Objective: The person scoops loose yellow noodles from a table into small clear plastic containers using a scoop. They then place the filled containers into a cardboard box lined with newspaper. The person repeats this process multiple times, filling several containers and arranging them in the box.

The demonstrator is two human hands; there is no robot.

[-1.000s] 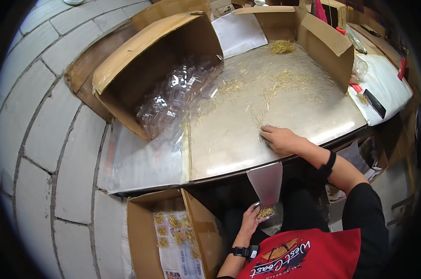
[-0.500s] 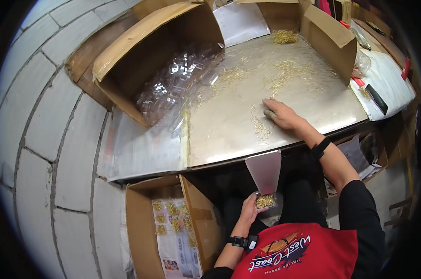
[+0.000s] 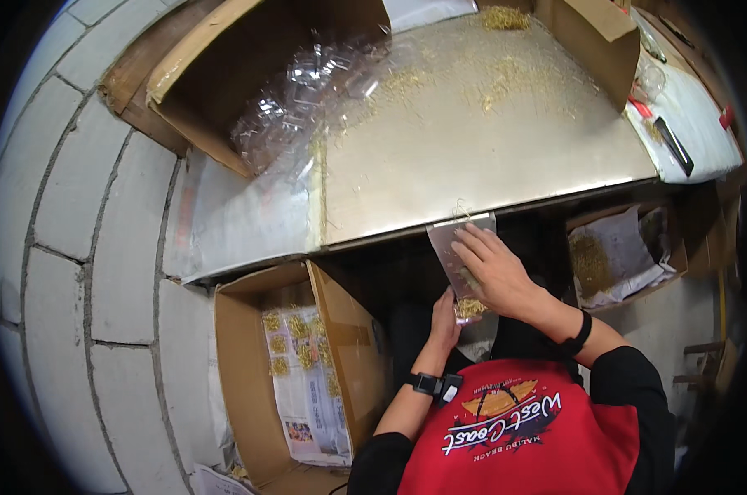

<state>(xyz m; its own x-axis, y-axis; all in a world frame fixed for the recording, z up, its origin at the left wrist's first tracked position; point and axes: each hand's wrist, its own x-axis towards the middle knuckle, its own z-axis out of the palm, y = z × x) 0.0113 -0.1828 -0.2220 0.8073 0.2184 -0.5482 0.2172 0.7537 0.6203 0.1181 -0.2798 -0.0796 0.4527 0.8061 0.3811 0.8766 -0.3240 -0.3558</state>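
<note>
My left hand (image 3: pixel 445 320) is closed on a small clear plastic box with thin gold-coloured pin-like pieces (image 3: pixel 471 309) in it, at the lower end of a chute. That translucent chute (image 3: pixel 442 239) slopes down from the front edge of the metal-topped table (image 3: pixel 406 194). Over the chute lies my right hand (image 3: pixel 499 276), fingers stretched out and held together, palm down. A few gold pieces (image 3: pixel 462 211) lie at the chute's top, by the table edge. My right hand partly covers the chute and the box.
At the table's left, clear plastic boxes (image 3: pixel 287 103) spill from a cardboard carton (image 3: pixel 213 62). More gold pieces (image 3: pixel 505 82) are scattered at the back. Below left, a carton (image 3: pixel 332 330) holds filled boxes on newspaper. A paper-lined carton (image 3: pixel 629 247) stands at the right, below a black-handled tool (image 3: pixel 675 147).
My right hand has come from the tabletop down over the chute, and the gold pieces near the front have moved to the edge. My left hand still holds the box below.
</note>
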